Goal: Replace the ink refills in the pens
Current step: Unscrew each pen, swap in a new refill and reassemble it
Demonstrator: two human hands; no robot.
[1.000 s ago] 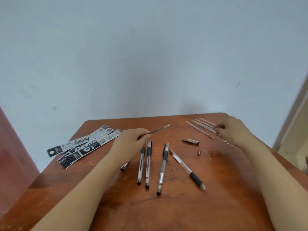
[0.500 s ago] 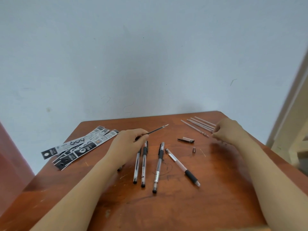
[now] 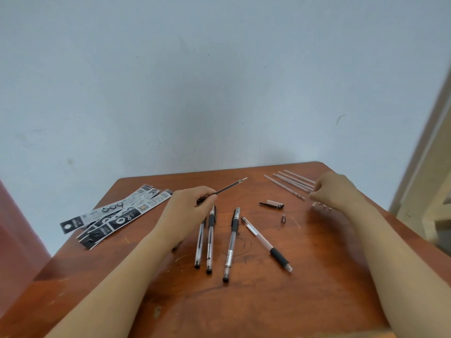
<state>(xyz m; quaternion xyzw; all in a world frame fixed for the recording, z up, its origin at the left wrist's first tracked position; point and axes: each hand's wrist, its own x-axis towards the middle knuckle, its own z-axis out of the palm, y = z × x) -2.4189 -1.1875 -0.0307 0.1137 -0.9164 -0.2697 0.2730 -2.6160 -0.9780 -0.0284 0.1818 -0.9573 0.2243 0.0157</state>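
Your left hand point(image 3: 189, 206) pinches a dark ink refill point(image 3: 229, 186), its tip angled up and away over the wooden table point(image 3: 244, 308). Your right hand point(image 3: 334, 191) is curled at the near ends of the clear spent refills point(image 3: 288, 182); whether it grips one, you cannot tell. Three capped pens point(image 3: 230, 242) lie beside an uncapped barrel point(image 3: 266, 242), with a loose cap point(image 3: 272, 204) and metal tip cone point(image 3: 283, 218) nearby.

head cam only, wide-angle | worn on person's head, faces forward and down | desk point(image 3: 244, 301) fills lower half, near edge close under lens | plain wall point(image 3: 219, 81) fills upper half | both forearms enter from bottom corners | no second view to overlap
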